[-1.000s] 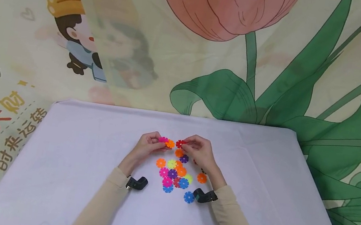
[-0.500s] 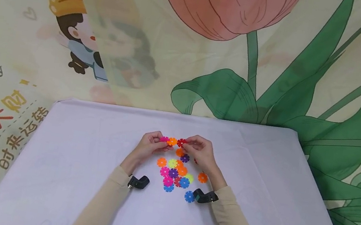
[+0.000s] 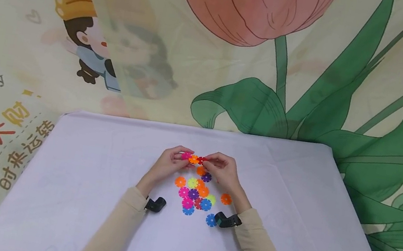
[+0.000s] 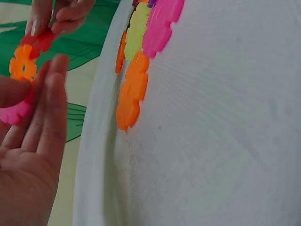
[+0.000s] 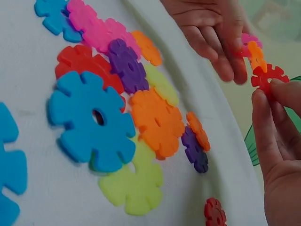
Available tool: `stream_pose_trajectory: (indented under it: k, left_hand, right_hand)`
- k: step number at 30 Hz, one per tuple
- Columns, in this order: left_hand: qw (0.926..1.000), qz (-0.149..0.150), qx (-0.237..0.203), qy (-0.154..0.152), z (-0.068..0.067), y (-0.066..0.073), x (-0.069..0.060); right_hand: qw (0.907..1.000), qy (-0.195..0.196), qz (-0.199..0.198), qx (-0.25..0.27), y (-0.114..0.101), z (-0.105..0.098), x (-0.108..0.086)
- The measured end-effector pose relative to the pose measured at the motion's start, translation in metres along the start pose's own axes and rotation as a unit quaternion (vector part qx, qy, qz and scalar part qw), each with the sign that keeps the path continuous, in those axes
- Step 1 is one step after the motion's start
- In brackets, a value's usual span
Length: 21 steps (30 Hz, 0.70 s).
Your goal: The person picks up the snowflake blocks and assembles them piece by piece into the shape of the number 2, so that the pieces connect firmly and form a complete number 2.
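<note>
Above the far part of the table, my left hand [image 3: 170,163] pinches a pink notched plastic disc [image 4: 16,112] between thumb and fingers. An orange notched disc [image 4: 22,62] is joined to the pink one at an angle. From the other side my right hand [image 3: 224,170] pinches a red notched disc [image 5: 269,77] by its edge. The red disc's rim meets the orange disc; whether their notches interlock I cannot tell. Fingertips partly cover the pink and red discs.
A loose pile of notched discs lies between the forearms, among them a blue disc [image 5: 91,120], a purple disc [image 5: 128,67] and a yellow-green disc [image 5: 134,183]. A single orange disc [image 3: 226,199] lies beside the right wrist. The white-covered table [image 3: 90,169] ends at a patterned backdrop.
The hands have come closer together, mostly by the left hand shifting right. A gap between the orange and red discs has closed. The pile on the table is unchanged.
</note>
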<state>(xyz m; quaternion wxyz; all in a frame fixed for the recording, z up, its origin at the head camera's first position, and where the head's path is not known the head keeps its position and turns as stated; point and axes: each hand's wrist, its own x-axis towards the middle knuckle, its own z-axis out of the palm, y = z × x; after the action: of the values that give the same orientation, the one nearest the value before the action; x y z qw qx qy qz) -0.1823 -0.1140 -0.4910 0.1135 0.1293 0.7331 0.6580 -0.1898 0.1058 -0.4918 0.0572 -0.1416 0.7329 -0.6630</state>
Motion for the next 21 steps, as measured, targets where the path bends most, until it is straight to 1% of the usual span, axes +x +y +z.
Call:
stream_pose_trajectory:
  k: [2,3,4,6,12,18,21]
  left_hand:
    - [0.9991,0.015,0.036,-0.015,0.002,0.002,0.000]
    - [0.9984,0.023,0.045,-0.024,0.004,0.002,0.000]
    - [0.9978,0.029,0.052,-0.029,0.005,0.003,0.000]
    - [0.9976,0.034,0.048,-0.038,0.006,0.004,-0.001]
    - [0.9989,0.022,0.029,-0.031,0.009,0.003,-0.001]
    - [0.9989,0.008,0.035,-0.030,0.009,0.002,0.001]
    - [0.9985,0.004,0.048,-0.025,0.009,0.002,0.001]
  right_hand:
    - [0.9999,0.007,-0.004,-0.007,0.001,0.002,0.000]
    - [0.9999,0.008,-0.005,-0.009,0.002,0.003,0.000]
    - [0.9999,0.009,-0.006,-0.010,0.002,0.004,0.000]
    - [0.9998,0.010,-0.011,-0.014,0.001,0.006,0.000]
    - [0.9995,0.023,-0.015,-0.014,0.000,0.011,-0.001]
    - [0.9992,0.032,-0.016,-0.018,0.004,0.014,0.000]
    - [0.9992,0.033,-0.013,-0.021,0.008,0.015,0.001]
